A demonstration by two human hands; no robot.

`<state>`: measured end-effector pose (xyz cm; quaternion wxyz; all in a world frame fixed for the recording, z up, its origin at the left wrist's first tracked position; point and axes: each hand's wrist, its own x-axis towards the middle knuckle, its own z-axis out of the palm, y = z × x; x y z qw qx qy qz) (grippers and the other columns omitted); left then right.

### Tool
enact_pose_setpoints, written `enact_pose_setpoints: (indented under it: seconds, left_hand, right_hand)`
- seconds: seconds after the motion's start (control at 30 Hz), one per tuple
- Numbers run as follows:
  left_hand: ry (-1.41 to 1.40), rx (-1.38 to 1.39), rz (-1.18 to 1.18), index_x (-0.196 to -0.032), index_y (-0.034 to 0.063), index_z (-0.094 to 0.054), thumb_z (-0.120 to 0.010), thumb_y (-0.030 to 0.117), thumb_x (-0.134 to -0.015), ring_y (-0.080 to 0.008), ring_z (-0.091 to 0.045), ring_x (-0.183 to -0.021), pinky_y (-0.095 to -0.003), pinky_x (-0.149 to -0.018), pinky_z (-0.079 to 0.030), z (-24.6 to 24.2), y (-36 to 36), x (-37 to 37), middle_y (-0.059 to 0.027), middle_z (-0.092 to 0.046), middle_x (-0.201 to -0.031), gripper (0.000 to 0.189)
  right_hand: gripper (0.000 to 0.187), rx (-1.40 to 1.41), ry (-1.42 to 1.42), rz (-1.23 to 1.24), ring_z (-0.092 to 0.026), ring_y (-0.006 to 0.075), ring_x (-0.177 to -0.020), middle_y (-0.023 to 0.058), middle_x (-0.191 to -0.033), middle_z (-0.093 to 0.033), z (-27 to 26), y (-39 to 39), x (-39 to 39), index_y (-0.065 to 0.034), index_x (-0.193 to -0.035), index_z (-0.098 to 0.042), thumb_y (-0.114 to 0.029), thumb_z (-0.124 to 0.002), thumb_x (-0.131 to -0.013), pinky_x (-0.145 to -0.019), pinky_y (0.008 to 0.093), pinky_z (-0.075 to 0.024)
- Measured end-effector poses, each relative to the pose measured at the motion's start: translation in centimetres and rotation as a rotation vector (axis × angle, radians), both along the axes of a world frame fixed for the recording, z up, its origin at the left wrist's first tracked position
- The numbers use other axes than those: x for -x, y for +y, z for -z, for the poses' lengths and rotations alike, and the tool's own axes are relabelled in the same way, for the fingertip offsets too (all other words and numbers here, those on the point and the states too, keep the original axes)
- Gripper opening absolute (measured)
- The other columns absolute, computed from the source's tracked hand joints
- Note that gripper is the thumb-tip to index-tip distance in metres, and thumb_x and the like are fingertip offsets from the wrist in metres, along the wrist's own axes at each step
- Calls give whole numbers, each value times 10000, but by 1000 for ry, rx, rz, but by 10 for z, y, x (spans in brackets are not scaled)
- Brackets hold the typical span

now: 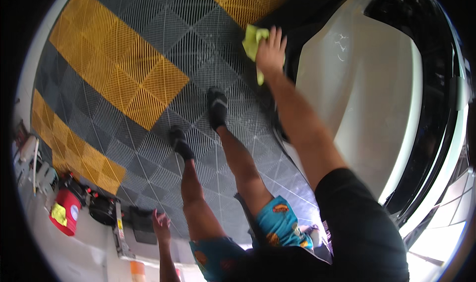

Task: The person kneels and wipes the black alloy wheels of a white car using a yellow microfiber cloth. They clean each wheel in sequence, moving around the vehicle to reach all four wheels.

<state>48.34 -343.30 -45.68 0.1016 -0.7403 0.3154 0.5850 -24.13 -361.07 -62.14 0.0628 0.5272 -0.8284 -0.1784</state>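
Observation:
My right hand (271, 51) is spread over a yellow-green cloth (253, 36), which bunches out past the thumb side. Hand and cloth are at the black lower trim (293, 59) of a light-coloured car; whether they press on it is hard to tell. Beside my forearm lies the car's pale body panel (364, 88), with a few thin white marks (340, 46) near its upper left. My left hand (161, 226) hangs at the lower left, fingers loosely curled and apart, holding nothing.
Ribbed grey and yellow floor tiles (141, 85) lie under my feet. Along the wall stand a red bucket (67, 211) with a yellow-green cloth (58, 214) over its rim, a round black container (102, 210) and a ladder-like metal frame (121, 230). The car fills the right side.

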Motion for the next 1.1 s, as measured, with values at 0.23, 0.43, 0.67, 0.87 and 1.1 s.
enact_pose_setpoints:
  seconds: [0.23, 0.43, 0.67, 0.87, 1.1]
  left_hand:
    - [119, -42, -54, -1582, 124, -335, -549, 107, -1000, -201, -656, -1011, -340, -818, -525, -4, 47, 61, -139, -596, -1306, 620]
    - [88, 6, -160, -1586, 144, -322, -571, 215, -1032, -199, -674, -973, -367, -813, -544, 5, 72, 45, -105, -626, -1285, 612]
    - [1, -92, -167, -1602, 179, -295, -560, 104, -1034, -189, -681, -948, -283, -731, -534, 14, 132, -12, -102, -628, -1232, 631]
    - [28, -43, -287, -1607, 184, -276, -548, 166, -1059, -190, -678, -922, -306, -720, -533, 11, 132, -3, -109, -627, -1255, 612]
    - [-29, -129, 118, -1535, 122, -413, -587, 177, -1004, -296, -708, -975, -429, -881, -554, 15, 120, 28, -185, -712, -1108, 562]
  right_hand:
    - [358, -1108, 95, -505, -631, 356, -1232, 68, -1283, -708, -62, -48, 51, -156, -1291, -730, -239, -658, -950, -1079, 645, -350]
    - [349, -1345, -302, -64, -690, 310, -1162, 53, -1201, -756, -27, 98, -29, -190, -1120, -806, -322, -816, -797, -893, 577, -540]
    - [210, -1269, -258, -252, -751, 273, -1017, 84, -977, -785, -69, 88, -35, -90, -951, -802, -199, -720, -792, -743, 441, -609]
    - [222, -1207, -216, -233, -728, 318, -983, 73, -975, -775, -62, 124, -59, -108, -947, -802, -249, -698, -810, -916, 591, -521]
    - [190, -1437, -248, -639, -718, 340, -1002, 84, -950, -766, -81, 59, -27, -173, -971, -794, -213, -734, -796, -848, 616, -483]
